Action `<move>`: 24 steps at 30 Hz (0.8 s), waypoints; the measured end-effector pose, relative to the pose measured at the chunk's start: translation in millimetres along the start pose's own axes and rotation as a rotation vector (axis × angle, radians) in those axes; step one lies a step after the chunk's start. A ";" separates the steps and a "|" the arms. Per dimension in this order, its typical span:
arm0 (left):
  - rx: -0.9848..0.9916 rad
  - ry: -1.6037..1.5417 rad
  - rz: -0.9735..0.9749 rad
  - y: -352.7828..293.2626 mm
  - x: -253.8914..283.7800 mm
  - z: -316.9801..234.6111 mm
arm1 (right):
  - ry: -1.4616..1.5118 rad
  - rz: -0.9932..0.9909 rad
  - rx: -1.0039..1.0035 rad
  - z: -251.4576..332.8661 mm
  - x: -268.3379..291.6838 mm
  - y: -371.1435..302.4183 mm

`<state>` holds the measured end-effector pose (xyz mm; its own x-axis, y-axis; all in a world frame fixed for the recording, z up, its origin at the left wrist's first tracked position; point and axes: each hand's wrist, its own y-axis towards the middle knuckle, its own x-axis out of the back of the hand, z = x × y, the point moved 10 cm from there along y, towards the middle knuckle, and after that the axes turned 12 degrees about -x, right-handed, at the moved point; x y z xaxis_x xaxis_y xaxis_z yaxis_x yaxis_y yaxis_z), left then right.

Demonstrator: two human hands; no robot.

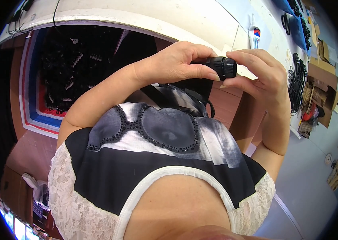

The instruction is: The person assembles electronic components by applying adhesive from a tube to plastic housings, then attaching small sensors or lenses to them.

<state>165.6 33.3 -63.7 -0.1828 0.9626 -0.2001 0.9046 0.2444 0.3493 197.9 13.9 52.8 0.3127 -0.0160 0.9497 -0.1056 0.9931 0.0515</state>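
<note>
In front of my chest, near the table's edge, I hold a black ribbed plastic cylinder [221,68] with a round, hollow-looking right end. My left hand [175,62] is closed round its left part, thumb along the lower side. The fingers hide the rest of its length. The index finger and thumb of my right hand [263,74] pinch the ringed right end from above and below.
A white table [157,16] curves across the top, with a white tube [254,37] on it. At left a striped sack [31,104] holds many small black parts. Right are black cable bundles [297,84], blue bins [298,28] and cardboard boxes [324,76].
</note>
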 end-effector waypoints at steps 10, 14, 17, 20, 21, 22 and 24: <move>-0.001 -0.002 -0.009 1.2 0.2 -0.8 | -0.086 -0.030 -0.017 -1.8 -1.4 0.1; 0.000 0.011 0.011 1.7 -0.3 -1.5 | -0.073 -0.011 0.010 -0.3 -3.7 1.4; -0.013 -0.018 -0.021 2.3 2.1 -0.3 | 0.009 -0.024 -0.065 -6.3 -3.8 2.9; 0.014 -0.010 -0.011 0.9 0.1 0.9 | 0.034 0.000 -0.007 -5.7 -6.5 -1.2; 0.013 -0.011 -0.013 0.5 -0.4 1.3 | 0.037 0.050 -0.044 -7.4 -8.9 -1.3; -0.002 -0.026 0.001 0.5 -3.1 0.4 | 0.040 0.101 -0.081 -9.8 -12.8 -1.6; -0.018 -0.041 0.018 0.6 -4.8 -1.9 | -0.031 0.078 -0.043 -5.4 -11.7 -2.0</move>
<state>166.2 29.0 -60.8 -0.1507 0.9612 -0.2311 0.9004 0.2300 0.3693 199.5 12.7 40.0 0.2756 0.0585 0.9595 -0.0880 0.9955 -0.0354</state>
